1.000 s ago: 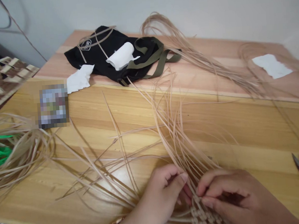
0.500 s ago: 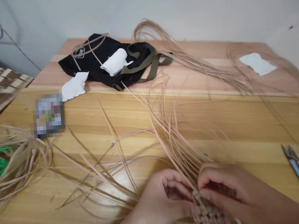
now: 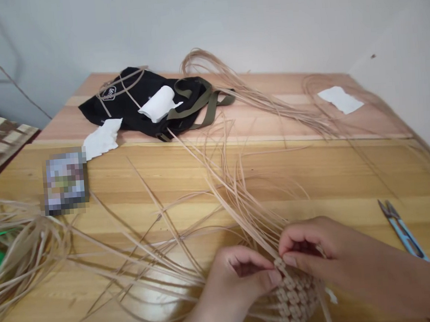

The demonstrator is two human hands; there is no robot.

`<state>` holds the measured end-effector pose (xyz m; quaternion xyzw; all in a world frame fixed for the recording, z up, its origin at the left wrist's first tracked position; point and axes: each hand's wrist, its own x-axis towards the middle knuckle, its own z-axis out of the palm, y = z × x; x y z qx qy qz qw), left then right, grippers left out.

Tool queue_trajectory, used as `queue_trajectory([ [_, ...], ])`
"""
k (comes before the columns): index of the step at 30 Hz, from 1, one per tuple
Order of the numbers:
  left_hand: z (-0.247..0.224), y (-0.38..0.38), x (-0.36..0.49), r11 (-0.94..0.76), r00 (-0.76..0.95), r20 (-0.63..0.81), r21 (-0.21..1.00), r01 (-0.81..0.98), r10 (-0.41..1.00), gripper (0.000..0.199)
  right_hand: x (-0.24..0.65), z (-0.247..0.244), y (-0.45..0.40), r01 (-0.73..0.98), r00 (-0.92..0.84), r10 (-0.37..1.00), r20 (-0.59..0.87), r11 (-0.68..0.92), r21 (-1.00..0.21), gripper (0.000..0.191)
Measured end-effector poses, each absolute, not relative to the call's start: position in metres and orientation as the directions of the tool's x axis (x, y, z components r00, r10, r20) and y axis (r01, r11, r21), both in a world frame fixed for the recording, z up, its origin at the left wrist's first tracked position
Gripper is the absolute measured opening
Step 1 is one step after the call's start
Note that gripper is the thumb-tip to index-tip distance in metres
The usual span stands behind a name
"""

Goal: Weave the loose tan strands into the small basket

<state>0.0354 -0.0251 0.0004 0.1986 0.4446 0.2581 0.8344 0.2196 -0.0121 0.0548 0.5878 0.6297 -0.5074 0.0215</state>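
A woven piece of tan strips (image 3: 293,300), knotted in a close checker pattern, is at the bottom of the view, just right of centre. My left hand (image 3: 234,284) pinches its upper left edge between thumb and forefinger. My right hand (image 3: 317,249) pinches at the top edge, thumb and forefinger closed by the base of the strips; the exact strip is partly hidden. Long loose strips (image 3: 237,213) fan out from the piece toward the back, and others (image 3: 164,277) run off to the left.
Blue-handled thread snips (image 3: 404,231) lie on the wooden table (image 3: 333,172) at right. Behind are a black bag (image 3: 126,101) with a white paper roll (image 3: 159,103), a strip bundle (image 3: 254,94) and paper (image 3: 340,99). At left are a coiled bundle (image 3: 33,257) and a blurred-out item (image 3: 66,181).
The view has shifted, so the table things sit lower and farther left. My left thumb and forefinger have come together at the woven edge, close to my right fingertips; more of the weave shows.
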Motion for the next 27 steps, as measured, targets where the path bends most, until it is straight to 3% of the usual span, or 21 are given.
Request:
queue_trajectory([
  [7, 0.003, -0.029, 0.034, 0.724, 0.502, -0.542, 0.622, -0.300, 0.674, 0.022, 0.219, 0.058, -0.006, 0.736, -0.325, 0.627, -0.708, -0.302, -0.606, 0.016],
  [16, -0.006, -0.026, 0.034, 0.760, 0.568, -0.523, 0.556, -0.337, 0.635, 0.023, 0.219, 0.056, -0.008, 0.655, -0.344, 0.620, -0.705, -0.380, -0.653, 0.023],
  [20, -0.008, -0.024, 0.034, 0.795, 0.572, -0.561, 0.504, -0.337, 0.598, 0.025, 0.221, 0.051, -0.006, 0.603, -0.331, 0.603, -0.726, -0.456, -0.654, 0.017],
  [27, -0.014, -0.021, 0.034, 0.812, 0.563, -0.597, 0.513, -0.280, 0.571, 0.030, 0.218, 0.051, -0.003, 0.683, -0.348, 0.645, -0.680, -0.322, -0.655, 0.016],
])
